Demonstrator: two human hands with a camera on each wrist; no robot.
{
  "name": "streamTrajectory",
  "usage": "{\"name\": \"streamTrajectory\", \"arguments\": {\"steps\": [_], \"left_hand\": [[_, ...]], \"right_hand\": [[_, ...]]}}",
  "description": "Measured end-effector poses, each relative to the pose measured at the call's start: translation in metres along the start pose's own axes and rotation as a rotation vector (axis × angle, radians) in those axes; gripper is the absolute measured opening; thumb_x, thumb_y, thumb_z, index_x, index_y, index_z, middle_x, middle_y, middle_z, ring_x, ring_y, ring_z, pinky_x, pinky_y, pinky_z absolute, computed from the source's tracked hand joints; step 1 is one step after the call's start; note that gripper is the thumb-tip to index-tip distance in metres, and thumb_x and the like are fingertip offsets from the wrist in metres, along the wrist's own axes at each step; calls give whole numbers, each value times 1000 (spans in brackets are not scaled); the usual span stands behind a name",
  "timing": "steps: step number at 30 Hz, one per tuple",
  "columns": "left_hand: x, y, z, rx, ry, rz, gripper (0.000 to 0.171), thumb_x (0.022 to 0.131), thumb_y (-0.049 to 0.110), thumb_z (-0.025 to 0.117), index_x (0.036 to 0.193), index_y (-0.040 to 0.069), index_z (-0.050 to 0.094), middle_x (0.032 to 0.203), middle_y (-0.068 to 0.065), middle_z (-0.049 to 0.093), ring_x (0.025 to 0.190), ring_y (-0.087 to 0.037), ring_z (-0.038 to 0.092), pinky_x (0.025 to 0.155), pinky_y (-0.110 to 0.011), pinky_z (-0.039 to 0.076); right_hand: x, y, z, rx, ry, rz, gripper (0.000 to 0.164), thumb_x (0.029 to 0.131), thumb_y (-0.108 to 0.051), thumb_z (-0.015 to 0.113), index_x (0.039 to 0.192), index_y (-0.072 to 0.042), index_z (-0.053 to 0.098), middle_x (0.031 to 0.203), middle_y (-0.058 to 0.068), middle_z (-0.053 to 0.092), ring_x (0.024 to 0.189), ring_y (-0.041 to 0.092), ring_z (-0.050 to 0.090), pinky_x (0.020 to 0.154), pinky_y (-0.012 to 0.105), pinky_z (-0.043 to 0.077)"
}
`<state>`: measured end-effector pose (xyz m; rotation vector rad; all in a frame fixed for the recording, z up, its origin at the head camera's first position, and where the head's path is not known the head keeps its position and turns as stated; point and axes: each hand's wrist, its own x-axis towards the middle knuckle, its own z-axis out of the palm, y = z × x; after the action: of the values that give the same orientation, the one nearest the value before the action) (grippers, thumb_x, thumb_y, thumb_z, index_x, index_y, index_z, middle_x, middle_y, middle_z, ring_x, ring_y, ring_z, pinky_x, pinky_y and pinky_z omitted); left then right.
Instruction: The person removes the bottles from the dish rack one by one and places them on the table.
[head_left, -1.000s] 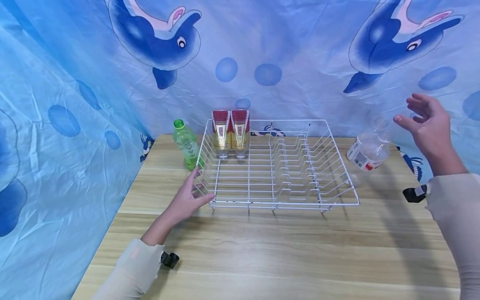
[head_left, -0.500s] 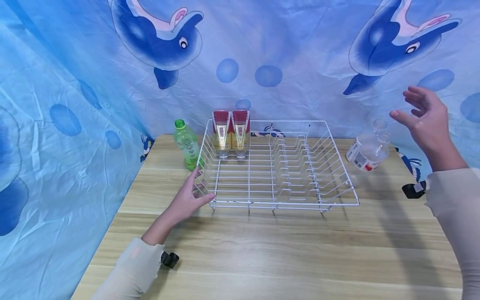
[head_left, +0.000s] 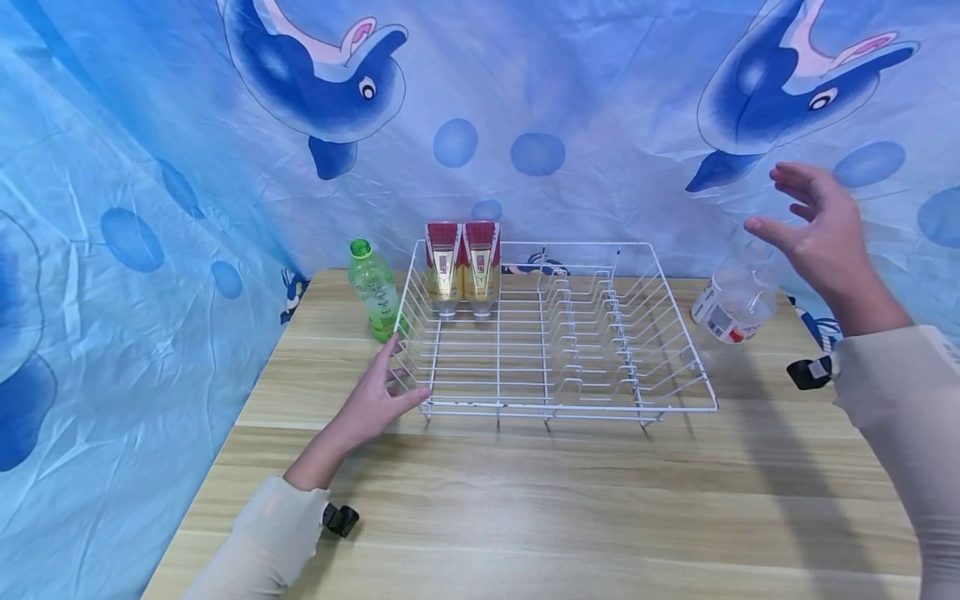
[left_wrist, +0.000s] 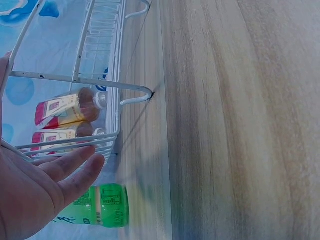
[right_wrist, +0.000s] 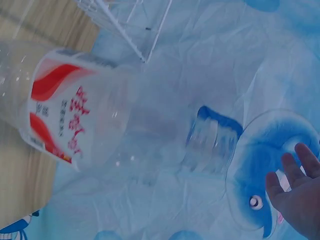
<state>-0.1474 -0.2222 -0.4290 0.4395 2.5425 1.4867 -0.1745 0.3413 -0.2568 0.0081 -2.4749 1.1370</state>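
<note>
My left hand (head_left: 375,398) holds the front left corner of a white wire dish rack (head_left: 525,407), thumb at the front rim and fingers along the left side. In the left wrist view, the fingers (left_wrist: 75,172) lie against the side wires. Two bottles (head_left: 462,267) with red and gold labels stand upside down in the rack's back left, caps lowest. My right hand (head_left: 821,237) is raised with spread, loosely bent fingers, holding nothing. Just left of it and lower stands a large clear plastic bottle (head_left: 738,296) with a white and red label, uncapped in the right wrist view (right_wrist: 75,110).
A green plastic bottle (head_left: 375,292) stands on the wooden table (head_left: 525,508) left of the rack, close to its side wires. Upright wire dividers (head_left: 592,333) fill the rack's right half. A blue dolphin-printed curtain (head_left: 592,92) hangs behind and to the left.
My right hand has moved left and slightly up in the head view, closer over the clear bottle. The left hand, rack and bottles have stayed in place.
</note>
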Motion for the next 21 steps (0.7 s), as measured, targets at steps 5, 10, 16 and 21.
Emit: {"name": "streamTrajectory", "arguments": {"steps": [5,10,16,21], "left_hand": [[0,0,0,0,5,-2,110,89,36,78,164,20,-1,165,-19,17,133,-48,45,101,-54,49],[0,-1,1,2,9,-4,110,89,36,78,164,18,0,164,-19,18,133,-48,45,100,-54,50],[0,0,1,2,6,-7,109,89,35,78,164,19,-1,165,-18,17,133,-48,44,101,-55,49],[0,-1,1,-17,4,-7,109,89,33,78,164,21,-1,165,-17,17,134,-49,43,101,-55,48]], "right_hand": [[2,-7,8,-32,-32,-45,71,96,-21,70,157,-24,35,161,0,35,149,14,28,123,32,17],[2,-17,14,-42,-57,-78,71,95,-21,71,157,-24,36,161,0,35,149,14,28,123,34,17],[3,-37,25,-48,-118,-123,74,94,-20,73,158,-23,36,162,2,33,149,22,27,123,49,18],[6,-56,39,-66,-166,-241,77,90,-14,77,157,-19,39,159,7,37,146,29,31,120,54,21]]}}
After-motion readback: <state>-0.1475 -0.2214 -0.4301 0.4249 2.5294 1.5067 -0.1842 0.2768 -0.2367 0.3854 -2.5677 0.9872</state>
